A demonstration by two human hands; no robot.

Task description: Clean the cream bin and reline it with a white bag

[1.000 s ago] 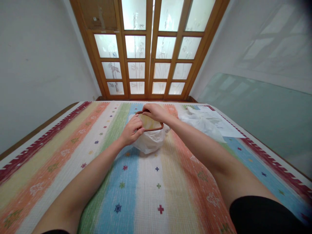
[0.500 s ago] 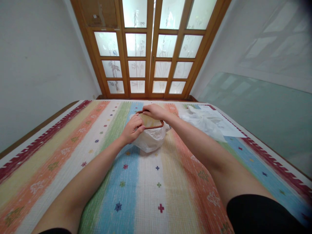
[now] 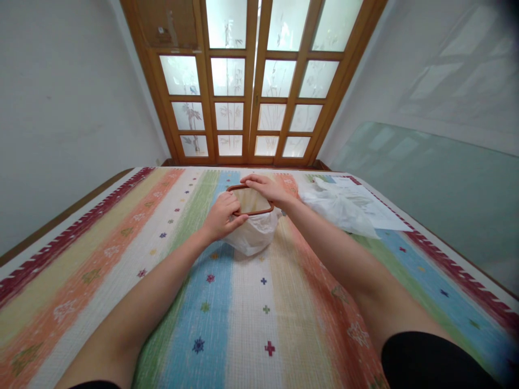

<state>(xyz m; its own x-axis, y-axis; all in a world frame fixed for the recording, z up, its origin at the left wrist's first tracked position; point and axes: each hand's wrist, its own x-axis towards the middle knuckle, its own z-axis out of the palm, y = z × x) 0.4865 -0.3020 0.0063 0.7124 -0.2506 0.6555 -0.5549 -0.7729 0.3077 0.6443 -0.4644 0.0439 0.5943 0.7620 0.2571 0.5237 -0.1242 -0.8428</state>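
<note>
Across the broad counter (image 3: 75, 220) lies a striped cloth (image 3: 251, 324), and toward the far right corner a white printed sheet (image 3: 387, 216) rests partly under a knotted plastic bag (image 3: 336, 205). Nearer the middle of the far edge sits a crumpled white bag (image 3: 255, 237), smaller, with a brown-rimmed panel (image 3: 253, 201) directly above its top, roughly rectangular and pale inside. The panel lies between the two hands, which are apart: the left hand (image 3: 222, 216) is clamped on its left end, thumb along the near rim, while the right hand (image 3: 270, 189) reaches over from the right, its fingers at the far rim; whether those fingers grip or only rest, I cannot tell.
</note>
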